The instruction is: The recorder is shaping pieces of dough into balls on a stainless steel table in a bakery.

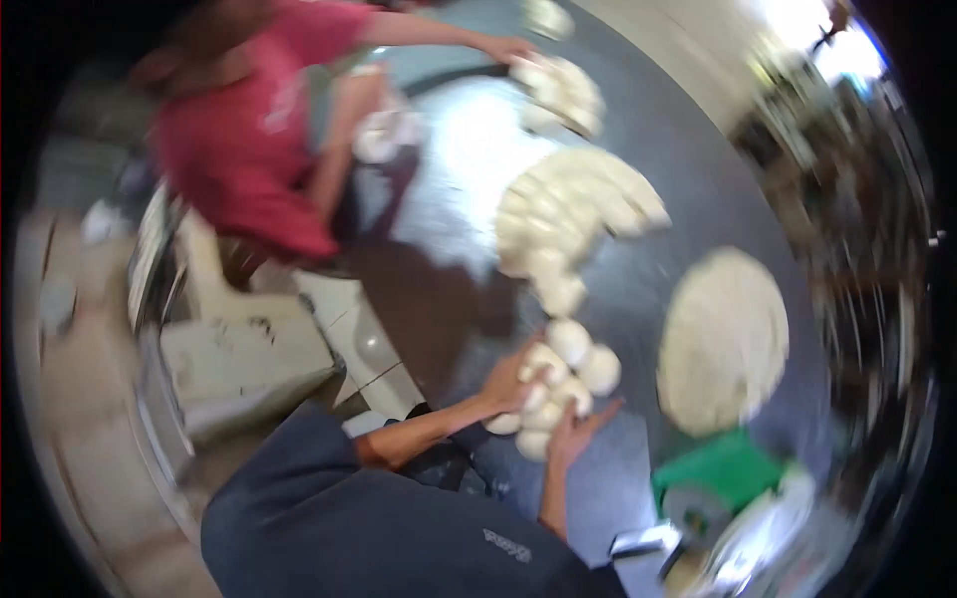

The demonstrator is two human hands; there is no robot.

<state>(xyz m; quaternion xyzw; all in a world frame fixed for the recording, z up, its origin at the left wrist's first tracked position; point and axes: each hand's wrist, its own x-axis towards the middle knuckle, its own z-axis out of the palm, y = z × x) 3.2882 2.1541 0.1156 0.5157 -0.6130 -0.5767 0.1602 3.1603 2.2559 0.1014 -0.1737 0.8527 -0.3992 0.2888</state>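
Observation:
Several round dough balls (569, 341) sit in a cluster on the dark tabletop, near my body. My left hand (508, 387) curls over the left side of this cluster, its fingers closed round a pale dough ball (539, 363). At the cluster's right edge, my right hand (571, 435) touches the balls with its thumb side. Its fingers are stretched out and apart over the table. Motion blur softens the fingertips of both hands. Beyond the cluster lies a large flattened slab of dough (548, 214), its surface marked into lumps and its right side notched.
A round, flat sheet of dough (723, 339) lies to the right. Nearer me stand a green scale (723, 468) and a shiny metal pan (763, 533). Across the table a person in red (249, 140) handles dough, one hand on a far piece (568, 95). A pale bin (244, 364) is at left.

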